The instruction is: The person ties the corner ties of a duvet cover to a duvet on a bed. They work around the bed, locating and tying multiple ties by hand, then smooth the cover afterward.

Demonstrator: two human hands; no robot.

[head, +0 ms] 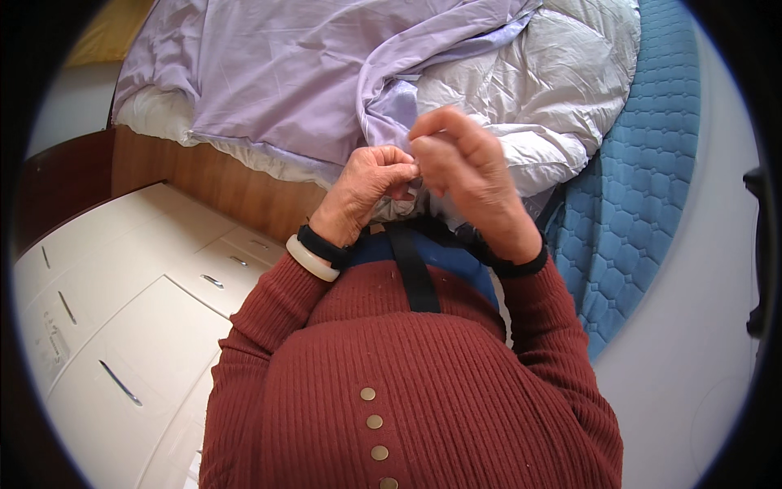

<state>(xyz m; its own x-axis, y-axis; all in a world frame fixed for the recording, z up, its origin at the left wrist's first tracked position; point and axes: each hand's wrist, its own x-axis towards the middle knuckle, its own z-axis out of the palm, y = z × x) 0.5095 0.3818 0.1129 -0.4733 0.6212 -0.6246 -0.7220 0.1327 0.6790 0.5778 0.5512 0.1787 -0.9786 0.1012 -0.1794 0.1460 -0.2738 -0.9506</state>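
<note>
A lavender duvet cover point(275, 79) lies over a white quilt point(525, 85) on the bed in front of me. My left hand point(376, 183) has its thumb and forefinger pinched together at the cover's near corner, seemingly on a small bit of its fabric. Close beside it is my right hand point(467, 174), raised slightly higher and blurred, its fingers curled in. Whether something thin lies between the right fingertips cannot be told. The cover's edge is folded back just beyond my hands, baring the white quilt on the right.
A blue quilted mattress cover point(629, 214) runs along the right, beside a pale wall point(684, 379). White drawer cabinets point(122, 293) with metal handles stand at left, near the bed's wooden side panel point(214, 171). A dark wooden board point(61, 183) is at far left.
</note>
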